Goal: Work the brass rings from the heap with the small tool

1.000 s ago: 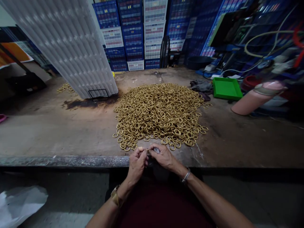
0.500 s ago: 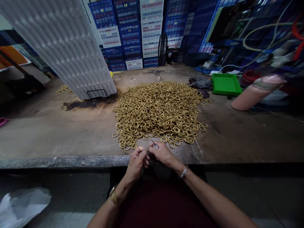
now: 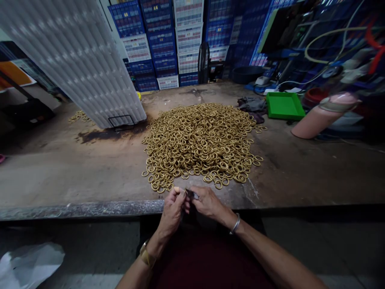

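A wide heap of brass-coloured rings (image 3: 201, 140) covers the middle of the table, with loose rings at its front edge. Just in front of it, my left hand (image 3: 174, 206) is closed in a pinch; a tiny piece at its fingertips is too small to name. My right hand (image 3: 207, 202) is wrapped round a small dark tool with a grey part (image 3: 192, 194), whose tip meets the left fingertips. Both hands are above the table's front edge.
A tall stack of ribbed white trays (image 3: 90, 68) leans at the left. At the right are a green tray (image 3: 285, 106), a dark cloth (image 3: 252, 104) and a pink cylinder (image 3: 319, 118). Blue and white crates (image 3: 189, 38) stand behind. A white bag (image 3: 31, 265) lies lower left.
My right hand has turned and shifted slightly, and the dark tool now points at my left fingertips instead of up toward the heap. My left hand has hardly moved.
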